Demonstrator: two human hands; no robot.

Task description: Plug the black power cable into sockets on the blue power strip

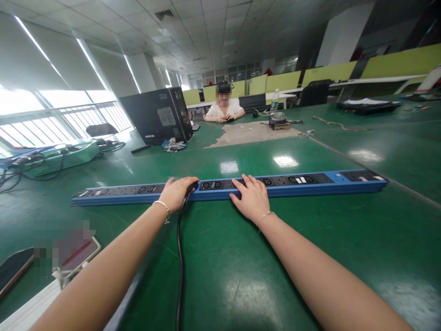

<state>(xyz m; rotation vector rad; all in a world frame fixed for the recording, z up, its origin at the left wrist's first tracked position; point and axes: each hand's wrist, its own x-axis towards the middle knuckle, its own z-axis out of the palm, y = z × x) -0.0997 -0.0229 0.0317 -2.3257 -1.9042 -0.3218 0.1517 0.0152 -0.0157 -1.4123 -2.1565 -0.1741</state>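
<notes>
A long blue power strip [210,195] with black sockets lies crosswise on the green table [220,248]. My left hand [178,191] is closed around a black plug [193,185] at the strip's middle; whether the plug sits in a socket is hidden by the fingers. From it a black cord [179,257] runs down toward me over the tabletop. Resting on the strip right of centre, my right hand [253,195] has its fingers spread and grips nothing.
At back left stand a black computer tower [156,115], gloves [174,145] and a green basket [65,158] of cables. A phone [77,253] lies near my left arm. Across the table sits a person [223,110] beside a bottle [274,101] and a round metal object [277,119].
</notes>
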